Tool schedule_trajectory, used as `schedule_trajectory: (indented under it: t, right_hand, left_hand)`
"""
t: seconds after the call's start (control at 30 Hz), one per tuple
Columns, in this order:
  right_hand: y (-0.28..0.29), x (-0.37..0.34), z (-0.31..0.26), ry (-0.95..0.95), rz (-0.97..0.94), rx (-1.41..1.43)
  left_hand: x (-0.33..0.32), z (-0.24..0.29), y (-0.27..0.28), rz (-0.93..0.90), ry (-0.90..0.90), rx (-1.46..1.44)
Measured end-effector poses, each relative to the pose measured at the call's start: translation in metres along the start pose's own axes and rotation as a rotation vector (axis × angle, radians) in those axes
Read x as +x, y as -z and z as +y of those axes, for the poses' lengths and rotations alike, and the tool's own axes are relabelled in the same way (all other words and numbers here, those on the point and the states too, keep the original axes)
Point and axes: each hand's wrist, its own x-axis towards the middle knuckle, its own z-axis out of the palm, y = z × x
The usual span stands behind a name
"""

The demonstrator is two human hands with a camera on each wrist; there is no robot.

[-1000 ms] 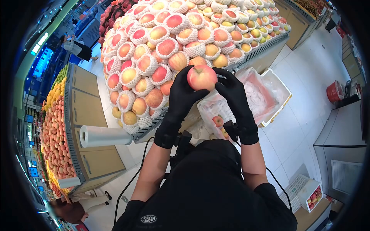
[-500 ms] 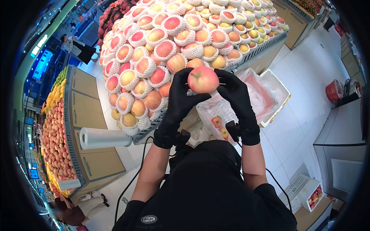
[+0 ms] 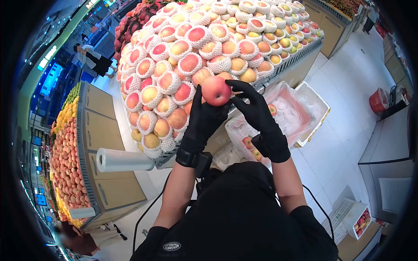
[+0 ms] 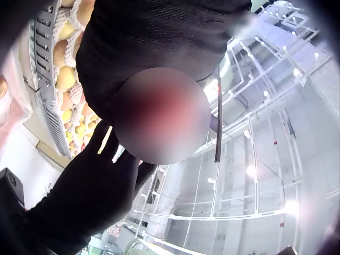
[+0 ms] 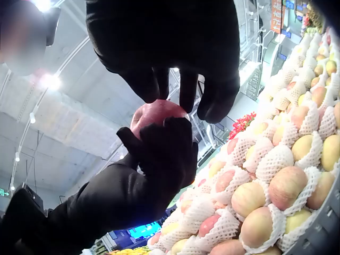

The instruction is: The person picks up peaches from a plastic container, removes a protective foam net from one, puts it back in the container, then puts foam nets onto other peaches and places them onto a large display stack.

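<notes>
A red apple, with no foam net on it, is held up in front of the fruit display. My black-gloved left hand grips it from below and from the left, its dark hollow end facing up. My gloved right hand is at the apple's right side, fingertips right at its skin, with a gap between index finger and thumb. In the right wrist view, the right fingers reach down to the top of the apple while the left hand cups it. A blur covers the apple in the left wrist view.
Behind the hands rises a heaped display of apples in white foam nets. Below right stand a lined crate with a few apples and a white foam box. A plastic-bag roll sticks out at the left.
The apple has turned, so a different end faces up, and it has shifted slightly left. My left hand has moved beneath it; the right hand's grasp has loosened to fingertips.
</notes>
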Motion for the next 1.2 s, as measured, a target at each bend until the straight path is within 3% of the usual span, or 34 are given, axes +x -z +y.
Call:
schedule_trajectory:
  t: [0.03, 0.2, 0.53, 0.67, 0.83, 0.97, 1.2]
  right_hand:
    - [0.000, 0.001, 0.000, -0.021, -0.008, 0.024]
    - [0.001, 0.000, 0.001, -0.112, 0.004, 0.147]
    - [-0.004, -0.003, 0.010, -0.056, 0.020, 0.175]
    - [-0.002, -0.005, 0.011, -0.073, 0.016, 0.121]
    - [-0.003, -0.006, 0.011, -0.114, 0.061, 0.124]
    - [-0.002, -0.007, 0.011, -0.143, 0.080, 0.139]
    - [0.002, -0.010, 0.010, -0.139, 0.122, 0.163]
  left_hand:
    - [-0.001, 0.000, 0.001, 0.003, -0.066, 0.094]
    - [-0.007, 0.003, 0.000, -0.030, 0.017, 0.018]
    - [-0.008, 0.011, 0.002, 0.011, -0.031, 0.144]
    - [-0.013, 0.007, -0.003, 0.030, 0.318, -0.361]
    - [-0.003, 0.011, -0.005, 0.237, 0.795, -1.282]
    - [0.002, 0.022, -0.001, 0.317, 0.431, -0.644]
    - [0.000, 0.023, -0.006, 0.279, 0.449, -0.694]
